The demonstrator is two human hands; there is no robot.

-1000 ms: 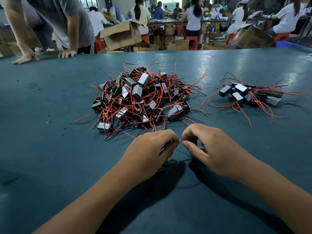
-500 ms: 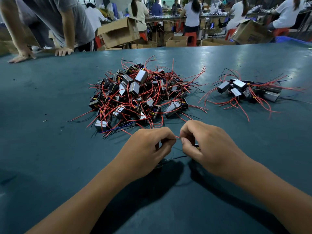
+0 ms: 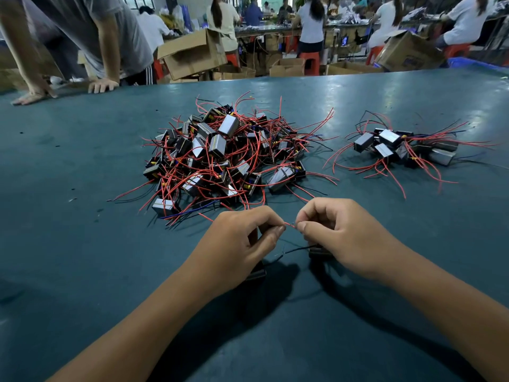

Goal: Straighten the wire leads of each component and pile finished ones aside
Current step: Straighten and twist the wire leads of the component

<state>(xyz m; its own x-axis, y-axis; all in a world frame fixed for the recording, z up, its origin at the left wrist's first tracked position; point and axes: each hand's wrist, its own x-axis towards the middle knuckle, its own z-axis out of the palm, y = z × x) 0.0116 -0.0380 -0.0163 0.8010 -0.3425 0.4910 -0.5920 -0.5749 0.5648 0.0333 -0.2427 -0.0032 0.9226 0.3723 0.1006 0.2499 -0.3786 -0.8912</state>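
Since a second ago the hands have drawn slightly apart: left hand (image 3: 242, 244) and right hand (image 3: 338, 238) each pinch the red lead (image 3: 289, 224), now exposed and taut. Straightening underway; finished pile (image 3: 405, 147) at 2 o'clock, unsorted pile (image 3: 225, 155) at 12

A wide dark teal worktop (image 3: 82, 150) fills most of the frame, glossy with pale light reflections at upper right. Beyond its far edge stand open brown cardboard boxes (image 3: 192, 55), red plastic stools (image 3: 309, 60) and long workbenches (image 3: 275, 27) with seated workers.
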